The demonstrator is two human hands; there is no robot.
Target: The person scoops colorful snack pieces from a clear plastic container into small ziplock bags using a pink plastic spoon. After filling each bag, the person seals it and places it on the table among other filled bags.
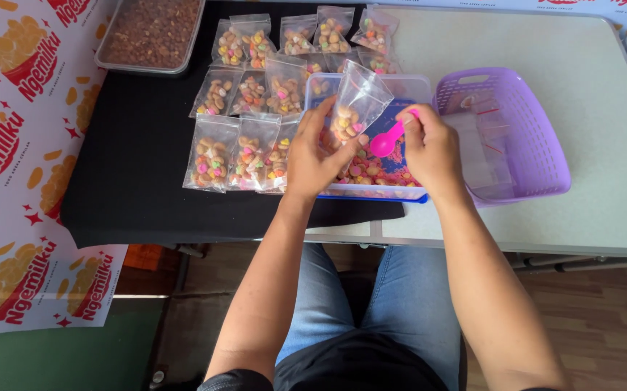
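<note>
My left hand (315, 153) holds a small clear plastic bag (357, 101) upright, partly filled with colourful little snacks. My right hand (430, 148) grips a pink plastic spoon (387, 141), its bowl just below the bag's mouth. Both hands hover over a clear rectangular tub (393, 190) with a blue base, holding loose colourful snacks. Several filled bags (244, 148) lie in rows on a black cloth (132, 166) to the left.
A purple plastic basket (537, 145) with empty clear bags sits right of the tub. A metal tray (150, 32) of brown crumbs stands at the back left. A printed red-and-white banner (17, 145) hangs at the left. The grey table's front edge (581, 242) runs near my knees.
</note>
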